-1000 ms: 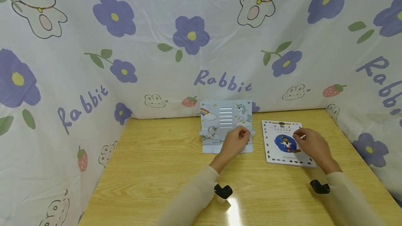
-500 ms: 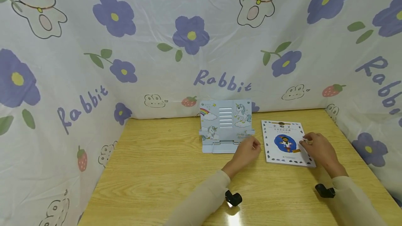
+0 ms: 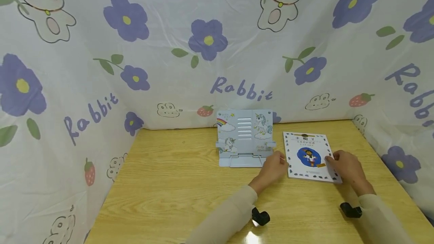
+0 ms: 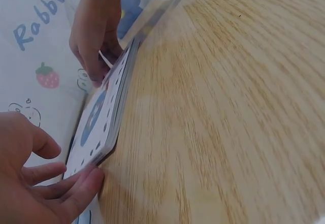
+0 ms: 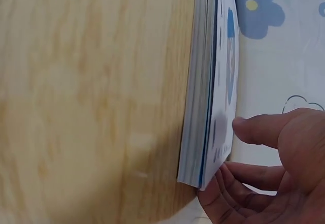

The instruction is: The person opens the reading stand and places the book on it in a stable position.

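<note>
On R half of table [image 3: 176, 199], found book [image 3: 307, 157] lying flat, cover up, a touch askew to near edge. Saw layers along its side in R-wrist view; couldn't tell if one thick vol. or several thin ones stacked.

Noted R hand [image 3: 349, 166] pinching book at R edge, nr the near corner: thumb over cover, other fingers bent in at side. Judged as an edge hold, prob. for want of any other purchase on a flat-lying thing.

Noted L hand [image 3: 272, 166] at opposite edge, also nr the near corner: fingertips touching book low down, thumb raised clear of cover, fingers loosely spread, no pinch seen. Took this as a brace against R hand, prob. to check sliding or swinging round. Couldn't tell depth of finger reach under either edge.

Just L of book, nr foot of cloth [image 3: 162, 59], saw stand [image 3: 245, 131]: pale blue w/ unicorns, rainbow, row of slots, tilted back slightly, nothing resting on it. Guessed tilt meant for leaning pages, front lip [image 3: 242, 162] for stopping slips. Placed close by L hand, not touching as far as seen from above.

Saw beige sleeves [image 3: 227, 217] w/ black clips [image 3: 260, 217] at wrists, angled in from near side, prob. for easy access to both edges at once.
</note>
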A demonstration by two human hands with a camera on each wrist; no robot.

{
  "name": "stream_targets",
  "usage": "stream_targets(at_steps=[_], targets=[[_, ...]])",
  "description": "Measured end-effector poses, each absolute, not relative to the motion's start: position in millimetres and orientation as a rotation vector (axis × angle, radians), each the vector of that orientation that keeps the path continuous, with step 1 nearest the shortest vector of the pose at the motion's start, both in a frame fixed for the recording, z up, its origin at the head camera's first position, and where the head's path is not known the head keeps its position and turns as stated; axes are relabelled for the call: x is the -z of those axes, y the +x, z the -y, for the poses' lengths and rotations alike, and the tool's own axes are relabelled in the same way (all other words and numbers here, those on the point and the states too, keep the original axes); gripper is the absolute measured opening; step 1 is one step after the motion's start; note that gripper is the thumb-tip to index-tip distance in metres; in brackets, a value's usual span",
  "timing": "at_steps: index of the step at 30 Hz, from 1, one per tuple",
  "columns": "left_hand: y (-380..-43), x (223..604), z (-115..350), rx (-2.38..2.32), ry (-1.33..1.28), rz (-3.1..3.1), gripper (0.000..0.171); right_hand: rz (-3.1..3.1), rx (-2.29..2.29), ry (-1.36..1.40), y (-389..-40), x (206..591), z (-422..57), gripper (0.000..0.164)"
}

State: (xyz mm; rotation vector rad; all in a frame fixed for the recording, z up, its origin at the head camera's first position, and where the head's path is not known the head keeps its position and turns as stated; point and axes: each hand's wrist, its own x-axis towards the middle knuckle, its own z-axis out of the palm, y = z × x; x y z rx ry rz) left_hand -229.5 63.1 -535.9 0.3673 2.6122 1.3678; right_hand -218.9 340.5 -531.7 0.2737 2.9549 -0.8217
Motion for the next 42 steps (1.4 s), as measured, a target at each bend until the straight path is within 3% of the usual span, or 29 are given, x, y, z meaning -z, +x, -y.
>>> stream_targets(at_steps=[18,24,30,37,42], targets=[[-225.5,536.1,-73.5,-1.564,0.194,-2.504,0.014,-2.979,0.86,0.331,-215.9,538.8,-337.6,0.049],[-227.9,537.6,-73.7,-1.609,0.185,-2.464,0.024,-2.976,0.862,0.347,-216.0,537.5,-336.9,0.052],[-229.2,539.0,-72.6,-1.698,0.167,-2.275,0.044,-2.968,0.88,0.369,-215.7,537.0,-335.5,0.051],[-228.7,543.7,-77.2,-1.824,0.219,-2.028,0.036,-2.984,0.883,0.353,-213.8,538.3,-334.4,0.05],[-229.4,546.2,-78.4,-1.89,0.192,-1.943,0.048,-2.973,0.908,0.353,-213.3,537.4,-336.6,0.05]])
